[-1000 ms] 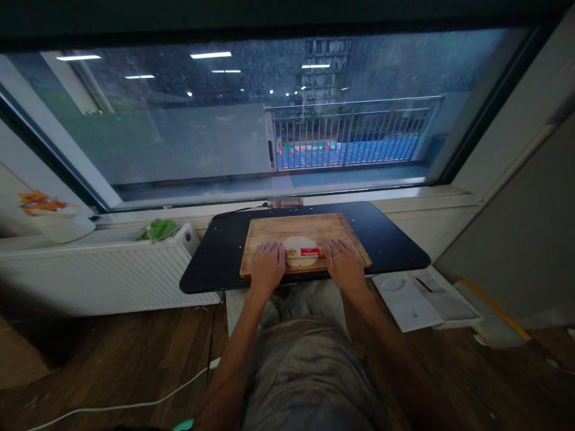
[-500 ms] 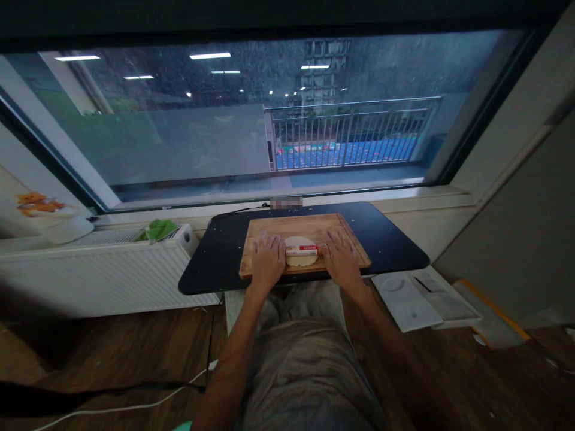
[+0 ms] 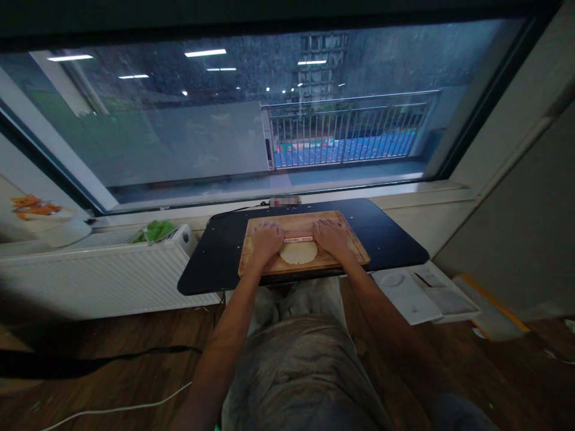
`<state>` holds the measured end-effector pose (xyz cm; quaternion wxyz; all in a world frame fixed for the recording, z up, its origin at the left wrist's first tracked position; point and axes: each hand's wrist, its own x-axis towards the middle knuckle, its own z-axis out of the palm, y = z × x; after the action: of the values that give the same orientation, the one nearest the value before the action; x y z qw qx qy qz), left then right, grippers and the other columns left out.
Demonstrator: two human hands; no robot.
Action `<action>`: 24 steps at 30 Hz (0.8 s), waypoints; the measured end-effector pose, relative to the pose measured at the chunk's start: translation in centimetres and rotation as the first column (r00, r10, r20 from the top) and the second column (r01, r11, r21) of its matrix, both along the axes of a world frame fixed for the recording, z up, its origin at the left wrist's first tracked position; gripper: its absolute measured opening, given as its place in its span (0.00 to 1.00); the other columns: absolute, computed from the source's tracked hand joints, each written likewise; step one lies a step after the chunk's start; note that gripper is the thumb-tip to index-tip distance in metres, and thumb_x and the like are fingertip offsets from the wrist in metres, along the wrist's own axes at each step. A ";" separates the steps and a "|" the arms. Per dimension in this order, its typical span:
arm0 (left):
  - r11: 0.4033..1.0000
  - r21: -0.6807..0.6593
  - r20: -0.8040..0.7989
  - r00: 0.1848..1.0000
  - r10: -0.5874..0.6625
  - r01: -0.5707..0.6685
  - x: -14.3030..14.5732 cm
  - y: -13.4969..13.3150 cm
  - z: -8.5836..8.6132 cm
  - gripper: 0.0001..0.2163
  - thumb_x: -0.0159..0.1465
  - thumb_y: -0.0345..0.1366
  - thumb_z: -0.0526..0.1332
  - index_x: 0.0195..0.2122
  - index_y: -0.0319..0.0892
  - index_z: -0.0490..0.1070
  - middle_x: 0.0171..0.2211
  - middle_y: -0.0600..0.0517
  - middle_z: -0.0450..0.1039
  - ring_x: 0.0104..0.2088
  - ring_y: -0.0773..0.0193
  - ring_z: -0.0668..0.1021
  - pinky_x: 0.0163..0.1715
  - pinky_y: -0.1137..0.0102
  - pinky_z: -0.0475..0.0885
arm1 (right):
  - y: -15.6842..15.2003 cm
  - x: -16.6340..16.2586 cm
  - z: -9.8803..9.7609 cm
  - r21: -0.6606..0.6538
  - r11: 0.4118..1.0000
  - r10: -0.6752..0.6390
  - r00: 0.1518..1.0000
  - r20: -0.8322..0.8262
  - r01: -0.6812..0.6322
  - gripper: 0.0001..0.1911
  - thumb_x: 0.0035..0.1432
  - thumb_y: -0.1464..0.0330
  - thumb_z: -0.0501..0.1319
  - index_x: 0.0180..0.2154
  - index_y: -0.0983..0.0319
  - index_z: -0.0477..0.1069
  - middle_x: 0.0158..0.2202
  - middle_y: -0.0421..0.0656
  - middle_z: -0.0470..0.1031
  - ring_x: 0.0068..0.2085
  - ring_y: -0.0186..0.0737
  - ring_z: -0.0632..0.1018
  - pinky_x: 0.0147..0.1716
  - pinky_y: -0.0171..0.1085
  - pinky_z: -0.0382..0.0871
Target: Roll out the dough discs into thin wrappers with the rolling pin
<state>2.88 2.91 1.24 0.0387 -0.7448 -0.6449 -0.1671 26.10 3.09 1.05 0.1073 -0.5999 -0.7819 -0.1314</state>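
Note:
A flat round of pale dough (image 3: 297,254) lies on a wooden cutting board (image 3: 305,217). Across the dough's far edge rests a rolling pin (image 3: 299,238) with a red and white label around its middle. My left hand (image 3: 266,239) is curled over the pin's left end, knuckles up. Over the right end, my right hand (image 3: 332,237) grips in the same way. Both ends of the pin are hidden under my palms and fingers.
The board sits on a black table (image 3: 390,239) dotted with small crumbs, against a window. A white radiator (image 3: 112,278) with a green cloth (image 3: 158,231) on it stands to the left. On the right, below table height, is an open white box (image 3: 442,293).
The rolling pin has rolled away from me, from the dough's middle to its far edge. My hands went with it, and their outstretched fingers are now curled over it.

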 end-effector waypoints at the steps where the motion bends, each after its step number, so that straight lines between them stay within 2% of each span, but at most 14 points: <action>1: 1.000 -0.012 -0.010 1.000 0.001 -0.002 0.0 0.2 0.1 0.20 0.81 0.39 0.48 0.52 0.40 0.81 0.59 0.37 0.82 0.63 0.45 0.76 0.66 0.52 0.66 | 0.1 0.0 0.1 -0.009 1.000 0.013 1.000 0.019 -0.013 0.21 0.80 0.71 0.48 0.57 0.65 0.79 0.58 0.56 0.84 0.60 0.52 0.81 0.59 0.45 0.68; 7: 1.000 0.009 0.009 1.000 0.010 -0.010 0.2 -0.8 0.4 0.19 0.81 0.39 0.49 0.53 0.42 0.81 0.61 0.39 0.82 0.66 0.44 0.75 0.65 0.51 0.66 | -1.6 -0.6 0.3 -0.001 0.995 -0.095 0.993 -0.066 0.095 0.22 0.82 0.67 0.48 0.51 0.65 0.81 0.52 0.57 0.86 0.56 0.51 0.82 0.55 0.43 0.68; 13: 1.000 0.026 0.059 0.998 0.009 -0.011 0.3 -3.9 -0.8 0.22 0.81 0.39 0.47 0.45 0.41 0.83 0.53 0.39 0.86 0.58 0.47 0.81 0.63 0.54 0.69 | -5.1 -0.6 -0.6 0.040 0.995 -0.084 0.966 -0.245 0.097 0.25 0.83 0.64 0.46 0.48 0.62 0.82 0.53 0.54 0.87 0.56 0.50 0.82 0.58 0.43 0.68; 15: 0.997 0.073 0.092 0.996 0.007 -0.014 0.2 -5.1 -1.5 0.22 0.81 0.40 0.48 0.48 0.42 0.84 0.55 0.41 0.86 0.61 0.48 0.80 0.67 0.54 0.68 | -6.3 -0.3 -1.4 0.079 0.994 -0.045 0.950 -0.310 0.073 0.25 0.83 0.63 0.47 0.50 0.62 0.83 0.55 0.54 0.87 0.57 0.51 0.82 0.60 0.45 0.68; 18: 0.992 0.121 0.132 0.991 0.007 -0.024 0.1 -6.9 -2.3 0.20 0.81 0.40 0.50 0.55 0.44 0.83 0.59 0.43 0.85 0.67 0.48 0.78 0.71 0.51 0.66 | -7.9 0.1 -2.9 0.166 0.986 0.035 0.920 -0.391 0.033 0.24 0.82 0.62 0.48 0.59 0.61 0.81 0.62 0.53 0.84 0.64 0.55 0.79 0.66 0.51 0.67; 24: 0.985 0.171 0.182 0.983 -0.012 -0.020 0.0 -9.5 -2.7 0.20 0.81 0.41 0.51 0.63 0.46 0.80 0.64 0.45 0.83 0.73 0.45 0.73 0.74 0.46 0.64 | -10.3 0.4 -4.8 0.197 0.979 0.046 0.901 -0.432 0.044 0.26 0.81 0.60 0.50 0.67 0.63 0.77 0.68 0.56 0.80 0.70 0.59 0.75 0.70 0.60 0.65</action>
<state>2.92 -6.60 -1.43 0.0438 -0.7190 -0.6304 -0.2896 26.46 -7.25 -3.79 0.3391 -0.5996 -0.7212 -0.0730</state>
